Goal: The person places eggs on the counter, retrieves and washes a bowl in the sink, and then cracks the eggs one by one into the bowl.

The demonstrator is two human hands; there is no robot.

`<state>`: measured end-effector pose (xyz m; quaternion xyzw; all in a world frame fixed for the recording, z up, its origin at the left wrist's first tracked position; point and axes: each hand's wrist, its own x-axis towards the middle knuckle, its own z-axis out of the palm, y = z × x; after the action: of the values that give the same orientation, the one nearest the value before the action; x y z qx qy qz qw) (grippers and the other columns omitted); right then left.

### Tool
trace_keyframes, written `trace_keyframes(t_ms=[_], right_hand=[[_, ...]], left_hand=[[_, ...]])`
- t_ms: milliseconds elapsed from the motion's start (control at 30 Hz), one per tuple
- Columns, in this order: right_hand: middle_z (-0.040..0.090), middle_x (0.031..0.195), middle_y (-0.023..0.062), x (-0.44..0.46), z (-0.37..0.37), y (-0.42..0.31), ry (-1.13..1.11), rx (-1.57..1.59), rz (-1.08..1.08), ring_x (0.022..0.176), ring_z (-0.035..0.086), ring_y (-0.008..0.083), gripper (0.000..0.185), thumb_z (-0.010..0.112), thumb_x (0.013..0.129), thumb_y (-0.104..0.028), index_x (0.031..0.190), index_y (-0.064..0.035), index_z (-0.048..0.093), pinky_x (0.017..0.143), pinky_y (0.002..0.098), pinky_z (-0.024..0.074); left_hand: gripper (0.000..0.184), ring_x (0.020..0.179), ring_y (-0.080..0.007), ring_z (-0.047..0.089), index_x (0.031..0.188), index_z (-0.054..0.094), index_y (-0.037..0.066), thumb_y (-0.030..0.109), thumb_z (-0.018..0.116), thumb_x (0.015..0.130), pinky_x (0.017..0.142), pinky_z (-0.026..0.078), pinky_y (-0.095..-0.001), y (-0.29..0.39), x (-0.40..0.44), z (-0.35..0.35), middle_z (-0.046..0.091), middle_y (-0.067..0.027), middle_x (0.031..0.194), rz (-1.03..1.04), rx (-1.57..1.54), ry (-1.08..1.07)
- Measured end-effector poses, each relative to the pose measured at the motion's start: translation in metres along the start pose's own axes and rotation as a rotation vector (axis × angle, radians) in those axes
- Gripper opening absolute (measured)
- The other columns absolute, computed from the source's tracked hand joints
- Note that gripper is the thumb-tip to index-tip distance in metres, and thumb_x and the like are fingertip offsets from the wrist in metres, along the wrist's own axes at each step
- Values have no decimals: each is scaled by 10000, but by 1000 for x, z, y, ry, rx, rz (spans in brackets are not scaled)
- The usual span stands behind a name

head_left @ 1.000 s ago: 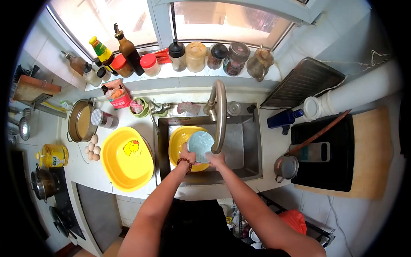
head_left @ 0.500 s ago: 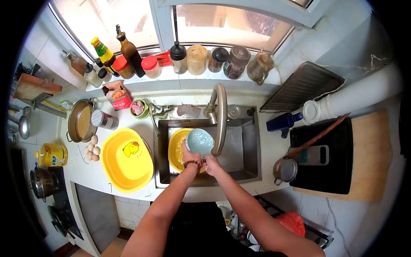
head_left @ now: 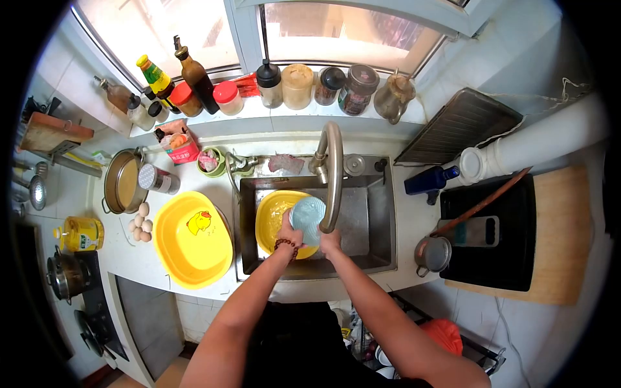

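You have the pale blue bowl (head_left: 306, 217) at the middle of the frame, over the small yellow basin (head_left: 267, 220) in the sink (head_left: 362, 194), beside the faucet (head_left: 334, 174). Your left hand (head_left: 289, 237) is curled closed on the bowl's lower-left edge. Your right hand (head_left: 330, 242) is at its lower-right edge; you can't tell how far open that one is, as its fingers are partly hidden. The red packet (head_left: 184, 151), upper left, carries pale characters too small to read surely. The oil bottle (head_left: 82, 234) at far left has an unreadable green-and-yellow label. Your large yellow basin (head_left: 181, 258), left of the sink, shows a duck print with tiny marks under it.
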<state>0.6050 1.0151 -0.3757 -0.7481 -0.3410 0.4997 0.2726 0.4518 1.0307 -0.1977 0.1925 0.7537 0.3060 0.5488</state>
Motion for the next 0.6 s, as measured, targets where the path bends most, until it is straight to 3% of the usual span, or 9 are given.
trace_keyframes(t_ms=[100,167,300,367,400,467,500,533,600], right_hand=[[658,716,80,-34,4,-36,-456,568,504,571,604,172,239,670,967,-278,927,-44,693,494,356,440],[696,778,81,-40,-10,-50,-487,632,517,649,654,184,163,686,951,-213,977,-53,706,553,363,502],[581,700,21,-13,-8,-12,-58,-281,-64,627,619,194,31,654,931,-93,919,-80,629,591,364,560],[567,651,20,-18,17,-8,4,281,76,618,616,194,56,674,923,-106,935,-72,632,565,340,540],[560,635,13,-38,2,-36,-411,607,500,603,608,192,68,684,908,-94,927,-62,627,551,321,529],[577,655,14,-37,-24,-48,-520,491,473,606,612,189,56,674,912,-84,920,-57,625,548,326,529],[593,675,16,-33,-29,-50,-633,377,439,609,616,186,46,663,916,-75,912,-53,623,544,332,529],[624,728,18,-30,-18,-41,-213,12,35,637,636,187,45,651,932,-81,934,-50,618,549,360,537],[630,745,26,-21,-5,-25,-142,110,40,650,644,192,49,650,935,-84,937,-52,613,554,373,540]], left_hand=[[791,1066,-378,719,1533,419,241,-76,526,816,640,667,-400,-57,45,27,667,-185,1308,80,-87,168],[788,1072,-404,714,1530,437,250,-59,543,813,636,669,-401,-49,33,19,648,-203,1343,19,-136,161],[848,1076,-411,712,1557,391,294,-69,544,806,627,671,-391,1,-11,2,630,-212,1372,13,59,-10],[872,1077,-406,712,1570,359,315,-69,547,810,636,672,-394,-39,27,19,632,-211,1366,31,-61,47],[868,1065,-405,715,1571,360,311,-69,545,813,622,673,-395,-57,39,27,629,-210,1368,106,-28,173],[863,1052,-405,719,1571,361,307,-69,544,816,608,674,-397,-59,35,30,626,-209,1370,178,4,297],[873,1092,-396,706,1571,363,304,-78,546,808,733,644,-410,-37,18,21,622,-211,1377,113,-21,180],[884,1131,-386,694,1572,366,301,-88,548,799,858,614,-422,-12,-1,10,618,-213,1384,48,-41,64],[875,1172,-376,682,1567,381,289,-95,551,800,984,581,-428,7,-21,8,612,-209,1399,7,-41,-19]])
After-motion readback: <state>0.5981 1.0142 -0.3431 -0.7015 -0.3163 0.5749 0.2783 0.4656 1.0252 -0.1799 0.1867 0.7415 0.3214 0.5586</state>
